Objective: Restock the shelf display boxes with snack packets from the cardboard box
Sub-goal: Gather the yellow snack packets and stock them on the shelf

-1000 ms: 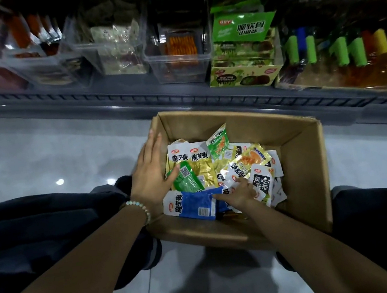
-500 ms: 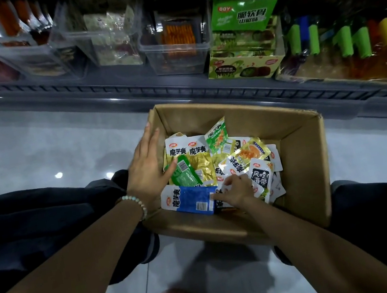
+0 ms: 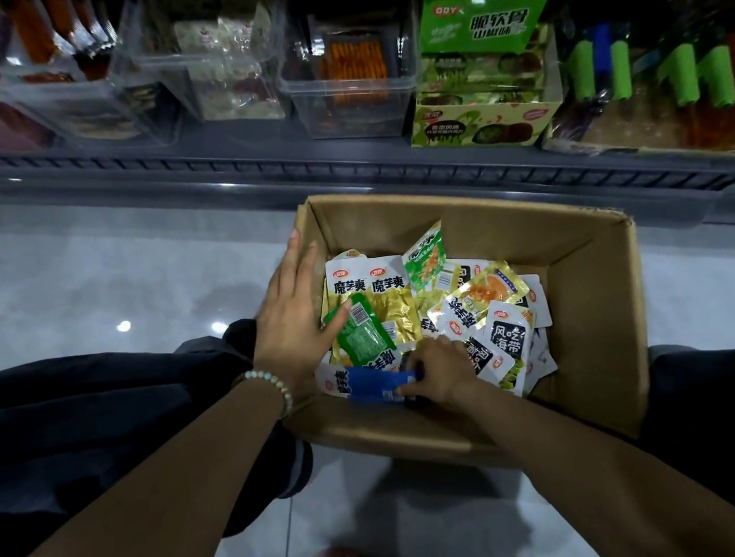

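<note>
1. Head view, position of goods: the cardboard box (image 3: pixel 600 315) stands on the floor just before the shelf (image 3: pixel 245 172), between the person's knees. It holds a loose heap of snack packets (image 3: pixel 470 310).
2. Hands: the left hand (image 3: pixel 296 322) lies flat with straight fingers against the box's left wall, its thumb touching a green packet (image 3: pixel 361 331). It grips nothing. The right hand (image 3: pixel 437 373) is curled, pinching a blue packet (image 3: pixel 372 385) at the near edge of the heap.
3. Progress, as judged: the step in hand is selection inside the box. No packet is on its way to the shelf. The heap covers most of the box floor, so most of the restocking appears outstanding.
4. Shelf condition: the clear bins (image 3: pixel 347 90) hold some stock, and the middle one looks only partly filled. The green display box (image 3: pixel 483 122) shows packets stacked inside. Which bin matches the blue packet cannot be told.
5. Legible writing, box: two yellow packets (image 3: pixel 369 285) read "魔芋爽" under a small red logo. A white and black packet (image 3: pixel 510 338) reads "风吃海带". Print on the blue packet is partly covered.
6. Legible writing, shelf: the green display box's raised lid reads "脆软骨". The Latin brand letters above are unclear, and smaller print is too blurred to read.
</note>
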Tool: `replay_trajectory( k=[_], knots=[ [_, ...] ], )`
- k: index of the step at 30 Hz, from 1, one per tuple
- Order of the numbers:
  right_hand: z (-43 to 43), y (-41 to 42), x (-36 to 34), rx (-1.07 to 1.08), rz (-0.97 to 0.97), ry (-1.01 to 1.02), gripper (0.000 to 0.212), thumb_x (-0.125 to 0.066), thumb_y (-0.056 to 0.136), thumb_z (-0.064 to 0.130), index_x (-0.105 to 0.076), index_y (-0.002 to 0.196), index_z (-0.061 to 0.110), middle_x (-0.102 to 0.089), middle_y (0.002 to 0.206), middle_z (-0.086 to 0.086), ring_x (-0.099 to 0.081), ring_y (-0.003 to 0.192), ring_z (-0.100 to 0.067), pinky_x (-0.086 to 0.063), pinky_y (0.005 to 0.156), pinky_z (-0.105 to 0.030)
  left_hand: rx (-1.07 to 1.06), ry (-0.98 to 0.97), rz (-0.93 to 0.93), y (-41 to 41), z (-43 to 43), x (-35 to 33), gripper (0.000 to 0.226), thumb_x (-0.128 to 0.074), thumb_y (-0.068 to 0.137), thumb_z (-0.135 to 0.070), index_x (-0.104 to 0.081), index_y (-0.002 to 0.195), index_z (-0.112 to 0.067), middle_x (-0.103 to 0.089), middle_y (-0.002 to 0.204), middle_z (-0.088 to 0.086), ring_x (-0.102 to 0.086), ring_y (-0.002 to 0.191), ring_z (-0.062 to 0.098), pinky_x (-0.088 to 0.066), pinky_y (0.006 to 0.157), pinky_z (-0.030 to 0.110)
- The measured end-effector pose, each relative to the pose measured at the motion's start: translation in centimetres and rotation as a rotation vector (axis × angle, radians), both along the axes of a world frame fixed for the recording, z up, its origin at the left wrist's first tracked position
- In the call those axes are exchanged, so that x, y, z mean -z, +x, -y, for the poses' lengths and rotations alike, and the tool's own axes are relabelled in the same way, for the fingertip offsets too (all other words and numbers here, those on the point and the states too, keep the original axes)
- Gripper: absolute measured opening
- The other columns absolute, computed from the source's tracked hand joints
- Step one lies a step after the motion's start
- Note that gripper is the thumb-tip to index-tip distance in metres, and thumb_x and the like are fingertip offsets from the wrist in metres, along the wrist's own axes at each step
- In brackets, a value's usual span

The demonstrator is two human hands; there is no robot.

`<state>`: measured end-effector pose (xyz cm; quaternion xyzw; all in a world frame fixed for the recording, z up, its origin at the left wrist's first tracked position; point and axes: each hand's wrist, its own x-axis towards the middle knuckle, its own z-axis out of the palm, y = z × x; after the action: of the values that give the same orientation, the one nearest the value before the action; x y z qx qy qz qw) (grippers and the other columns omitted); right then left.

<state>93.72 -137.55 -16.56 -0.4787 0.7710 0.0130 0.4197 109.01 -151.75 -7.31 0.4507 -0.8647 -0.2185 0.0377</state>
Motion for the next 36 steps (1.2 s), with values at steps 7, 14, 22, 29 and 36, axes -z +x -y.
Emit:
replay_trajectory(
  k=[7,14,22,29,36],
  knots=[
    [1.1,-0.1,0.1,0.408,0.257,-0.125,0.019,-0.070,0.085,0.021,-0.065,0.073,0.006,-0.054,0.076,-0.006,-0.049,0.071,-0.019,-0.036,0.062,-0.025,-0.013,0.011,-0.036,0.0,-0.1,-0.2,0.080,-0.055,0.090,-0.048,-0.015,0.152,-0.017,0.001,0.161,-0.007,-0.017,0.144,0.016,-0.029,0.112,0.038],
    [3.6,1.1,0.3,0.896,0.532,-0.061,0.024,-0.061,0.092,0.016,-0.060,0.114,0.008,-0.064,0.109,-0.010,-0.062,0.095,-0.026,-0.055,0.071,-0.035,-0.013,0.005,-0.059,0.1,0.0,0.2,0.079,-0.054,0.090,-0.049,-0.017,0.152,-0.016,-0.002,0.161,-0.005,-0.019,0.145,0.017,-0.032,0.112,0.043],
    [4.8,2.6,0.1,0.991,0.658,0.038,0.034,-0.074,0.080,0.010,-0.060,0.111,0.005,-0.066,0.103,-0.011,-0.062,0.078,-0.019,-0.052,0.064,-0.026,-0.016,-0.008,-0.091,0.1,-0.1,0.4,0.078,-0.058,0.089,-0.045,-0.021,0.150,-0.014,-0.006,0.161,-0.002,-0.020,0.144,0.017,-0.033,0.112,0.042],
    [6.1,3.9,-0.1,1.144,0.680,0.021,0.026,-0.067,0.087,0.014,-0.061,0.111,0.006,-0.064,0.094,-0.012,-0.062,0.075,-0.028,-0.054,0.055,-0.034,-0.001,-0.019,-0.144,0.1,0.0,0.2,0.073,-0.052,0.091,-0.047,-0.023,0.150,-0.014,-0.009,0.161,-0.001,-0.022,0.144,0.016,-0.033,0.111,0.039],
    [6.1,3.3,0.5,1.140,0.718,0.065,0.021,-0.073,0.083,0.019,-0.062,0.097,0.010,-0.067,0.102,-0.012,-0.063,0.089,-0.026,-0.053,0.066,-0.031,-0.468,0.427,-0.479,0.0,-0.3,-0.2,0.069,-0.057,0.093,-0.035,-0.020,0.150,-0.029,-0.046,0.139,0.001,-0.057,0.111,0.000,-0.054,0.082,0.020]
  ],
)
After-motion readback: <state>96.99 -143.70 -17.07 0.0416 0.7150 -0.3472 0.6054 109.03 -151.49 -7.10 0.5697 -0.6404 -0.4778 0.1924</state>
